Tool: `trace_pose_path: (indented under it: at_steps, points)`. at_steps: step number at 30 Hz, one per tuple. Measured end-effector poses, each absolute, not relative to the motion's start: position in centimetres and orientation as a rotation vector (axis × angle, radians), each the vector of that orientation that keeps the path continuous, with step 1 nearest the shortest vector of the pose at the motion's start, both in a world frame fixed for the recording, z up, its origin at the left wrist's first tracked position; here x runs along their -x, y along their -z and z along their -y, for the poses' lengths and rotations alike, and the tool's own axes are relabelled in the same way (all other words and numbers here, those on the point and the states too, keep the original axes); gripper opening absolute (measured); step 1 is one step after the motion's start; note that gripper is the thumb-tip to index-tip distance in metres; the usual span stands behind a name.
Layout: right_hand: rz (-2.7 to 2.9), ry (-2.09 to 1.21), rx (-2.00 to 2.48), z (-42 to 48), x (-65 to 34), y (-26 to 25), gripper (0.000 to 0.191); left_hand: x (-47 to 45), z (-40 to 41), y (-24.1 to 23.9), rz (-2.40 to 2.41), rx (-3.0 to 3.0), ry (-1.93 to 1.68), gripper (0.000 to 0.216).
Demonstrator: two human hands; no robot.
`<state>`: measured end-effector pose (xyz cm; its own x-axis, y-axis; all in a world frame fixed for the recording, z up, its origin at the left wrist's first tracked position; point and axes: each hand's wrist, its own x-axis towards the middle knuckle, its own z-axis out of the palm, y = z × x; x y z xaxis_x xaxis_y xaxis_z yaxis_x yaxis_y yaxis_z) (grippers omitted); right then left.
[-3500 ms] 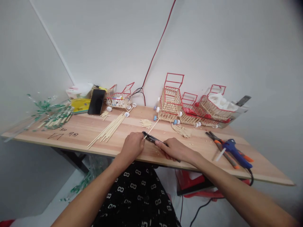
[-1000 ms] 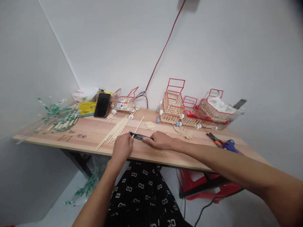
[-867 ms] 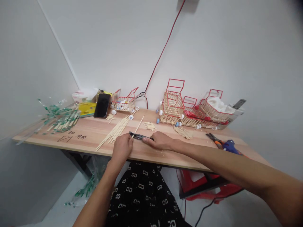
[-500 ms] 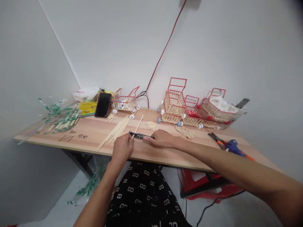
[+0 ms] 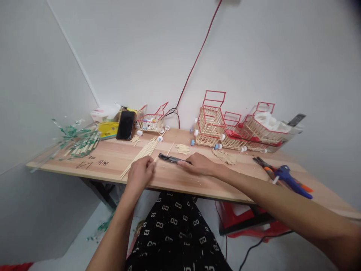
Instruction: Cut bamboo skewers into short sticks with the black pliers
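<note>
My right hand (image 5: 196,163) is closed around a black utility knife (image 5: 172,159), which points left just over the table. Close to the knife's far side lies a thin wooden stick (image 5: 170,148), partly hidden by it. My left hand (image 5: 140,171) is closed near the table's front edge, and a short piece of wooden stick (image 5: 155,159) pokes out from its fingertips. Beside that hand, long wooden sticks (image 5: 142,152) lie in a loose bundle. A small pile of short cut sticks (image 5: 183,149) rests behind the knife.
Small stick-built carts (image 5: 210,126) with red handles stand along the wall. A phone (image 5: 126,125) leans at the left, near wrapped sticks (image 5: 86,145). Pliers (image 5: 263,165) and a blue glue gun (image 5: 290,180) lie to the right on the wooden table (image 5: 225,184).
My hands have drawn apart. The left one has pulled away from the knife with a short stick piece, where before it held the stick against the blade. The view has shifted slightly.
</note>
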<state>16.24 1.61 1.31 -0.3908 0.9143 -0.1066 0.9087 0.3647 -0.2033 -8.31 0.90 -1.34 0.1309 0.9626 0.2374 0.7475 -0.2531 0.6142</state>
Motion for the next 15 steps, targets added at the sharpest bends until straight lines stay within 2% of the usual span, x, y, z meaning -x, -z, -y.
trace_pose_path:
  at_steps: [4,8,11,15]
  points:
    - [2.377,-0.430,1.644,-1.1,-17.5,-1.7,0.076,8.5,-2.7,0.5,-1.606,-1.995,-1.077,0.016]
    - [2.328,-0.614,1.521,-0.5,-17.8,-1.6,0.075,7.0,-5.4,0.9,-1.387,-1.725,-1.065,0.016]
    - [2.493,-0.464,1.478,-0.4,-17.8,-1.2,0.070,6.2,-6.9,1.7,-1.157,-1.340,-1.030,0.017]
    - [2.703,-0.223,1.483,-0.4,-18.0,-0.6,0.066,5.9,-7.7,2.0,-0.926,-1.069,-0.761,0.020]
